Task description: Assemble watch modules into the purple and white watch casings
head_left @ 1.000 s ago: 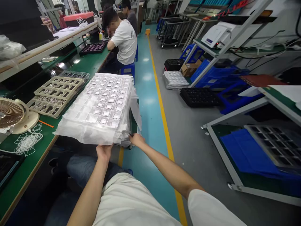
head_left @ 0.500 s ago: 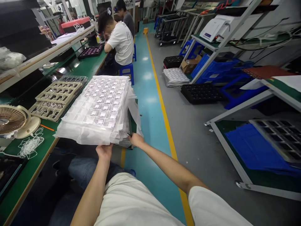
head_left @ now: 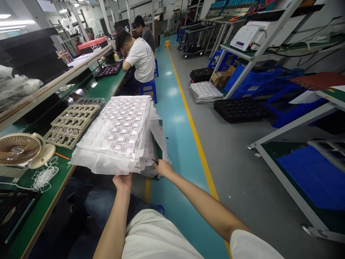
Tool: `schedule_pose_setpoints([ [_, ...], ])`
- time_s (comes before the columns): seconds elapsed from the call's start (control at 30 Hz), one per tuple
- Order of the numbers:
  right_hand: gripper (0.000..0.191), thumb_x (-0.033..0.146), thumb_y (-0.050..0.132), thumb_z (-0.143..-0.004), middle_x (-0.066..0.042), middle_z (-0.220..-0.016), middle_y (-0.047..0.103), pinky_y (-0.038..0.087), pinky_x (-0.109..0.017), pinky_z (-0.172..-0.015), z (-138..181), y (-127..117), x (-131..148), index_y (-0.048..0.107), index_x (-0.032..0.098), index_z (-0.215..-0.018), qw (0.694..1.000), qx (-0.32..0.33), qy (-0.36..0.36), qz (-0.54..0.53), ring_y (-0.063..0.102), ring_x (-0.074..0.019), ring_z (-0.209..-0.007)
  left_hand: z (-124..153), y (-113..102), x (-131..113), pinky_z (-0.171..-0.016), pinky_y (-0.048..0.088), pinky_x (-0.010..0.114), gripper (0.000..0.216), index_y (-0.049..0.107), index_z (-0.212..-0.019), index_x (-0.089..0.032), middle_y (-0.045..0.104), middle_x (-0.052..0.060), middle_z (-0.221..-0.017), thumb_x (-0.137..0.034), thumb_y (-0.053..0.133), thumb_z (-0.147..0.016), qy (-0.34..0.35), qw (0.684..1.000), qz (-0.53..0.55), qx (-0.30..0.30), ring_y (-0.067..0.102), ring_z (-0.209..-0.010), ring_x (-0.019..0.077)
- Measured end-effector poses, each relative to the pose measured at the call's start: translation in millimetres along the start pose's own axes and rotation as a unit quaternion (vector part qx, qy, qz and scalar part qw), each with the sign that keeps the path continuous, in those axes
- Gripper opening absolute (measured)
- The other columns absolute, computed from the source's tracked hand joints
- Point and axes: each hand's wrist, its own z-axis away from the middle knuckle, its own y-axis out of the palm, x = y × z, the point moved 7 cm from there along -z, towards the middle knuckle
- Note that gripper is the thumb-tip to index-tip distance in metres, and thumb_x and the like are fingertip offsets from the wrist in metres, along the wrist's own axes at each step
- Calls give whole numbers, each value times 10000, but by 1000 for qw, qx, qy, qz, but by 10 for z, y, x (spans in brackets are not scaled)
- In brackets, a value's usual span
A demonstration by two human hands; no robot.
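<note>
A tall stack of clear plastic trays (head_left: 122,124), with thin white sheets between and small square parts in the pockets, sits at the green bench's aisle side. My left hand (head_left: 122,182) is at its near edge, palm up, with the fingers hidden beneath the bottom layers. At the near right corner my right hand (head_left: 163,168) is closed around a thin dark stick, perhaps a pen (head_left: 155,162). Its fingertips are close to the stack's lower corner; whether they also grip a sheet or tray I cannot tell. White sheet ends hang down the right side.
Beige trays of small parts (head_left: 71,126), a fan (head_left: 20,149) and a coiled white cable (head_left: 46,178) lie on the bench (head_left: 63,176). A seated co-worker (head_left: 141,59) is farther along. Right of the aisle stand black trays (head_left: 239,109) and a wheeled rack (head_left: 285,190).
The whole view has shifted, so the stack and both hands appear slightly lower and farther right. Both hands keep the same places at the stack.
</note>
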Motion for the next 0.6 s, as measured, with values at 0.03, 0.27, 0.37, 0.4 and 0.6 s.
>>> schedule_pose_setpoints([
  [0.03,332,412,658,-1049,-94,-1255,683,609,-431,-928,-10,-20,-21,665,166,-1272,1000,0,1,2,695,-227,-1068,5,7,-6,-918,614,528,361,761,-1033,-224,764,118,-1139,-126,579,-737,2,1000,-3,2,735,-1059,322],
  [0.27,321,408,652,-1052,-96,-1282,675,600,-441,-954,-93,-250,-232,667,177,-1275,1000,-5,10,23,686,-231,-1095,16,7,-53,-968,596,524,284,776,-951,-243,783,105,-1099,-159,612,-734,13,999,-28,15,720,-1123,337],
  [0.37,327,409,657,-1049,-95,-1275,676,600,-443,-951,-124,-356,-317,666,173,-1275,1000,-3,11,28,687,-234,-1094,28,20,-82,-990,582,558,302,787,-1026,-265,775,105,-1171,-208,611,-787,15,999,-34,18,696,-1195,358],
  [0.4,327,411,657,-1049,-93,-1266,679,603,-439,-943,-130,-387,-339,668,171,-1271,999,-1,11,30,689,-232,-1085,36,29,-88,-997,578,567,310,787,-1043,-266,770,108,-1191,-213,614,-792,14,999,-35,18,688,-1213,364],
  [0.6,359,427,654,-1047,-98,-1256,677,600,-446,-938,-42,-544,-363,653,163,-1290,998,-35,20,47,690,-234,-1073,125,108,-111,-1016,563,612,315,777,-1146,-281,740,112,-1305,-303,625,-871,-1,999,-22,33,633,-1311,396],
])
